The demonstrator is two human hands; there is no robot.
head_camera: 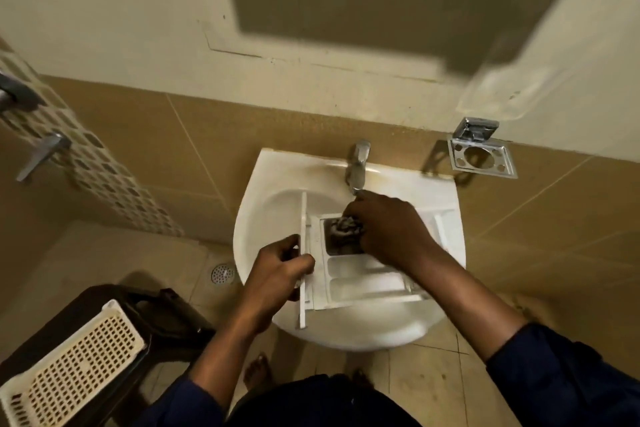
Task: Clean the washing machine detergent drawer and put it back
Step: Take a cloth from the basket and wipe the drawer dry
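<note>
Two bare hands at work over a white ceramic washbasin (pixel 263 218) fixed to a tan-tiled wall. Lying across the bowl: the detergent drawer (pixel 360 279), white moulded plastic, long axis running left to right, flat front panel at the left end standing on edge, open compartments facing up, far end reaching toward the basin's right rim. Rectangular troughs with rounded corners, smooth and slightly glossy; one back compartment darker than the rest. Left hand (pixel 277 274) curled around the front panel, thumb on the drawer side, fingers wrapped behind, clamping that thin edge firmly. Right hand (pixel 388 229) closed over a crumpled grey cloth (pixel 343 225), fingers bunched tight on it, pressing it down into the dark compartment just below the chrome tap (pixel 358 163). Drawer thus held at its left end, with the wiped spot near mid-length, between the two grips. Dark blue sleeves (pixel 568 374) pushed up on both forearms. On the wall at right, a chrome holder (pixel 481 156) with round holes. At lower left, a cream perforated plastic basket (pixel 76 364) and, on the floor beside the basin, a round drain grate (pixel 222 274).
</note>
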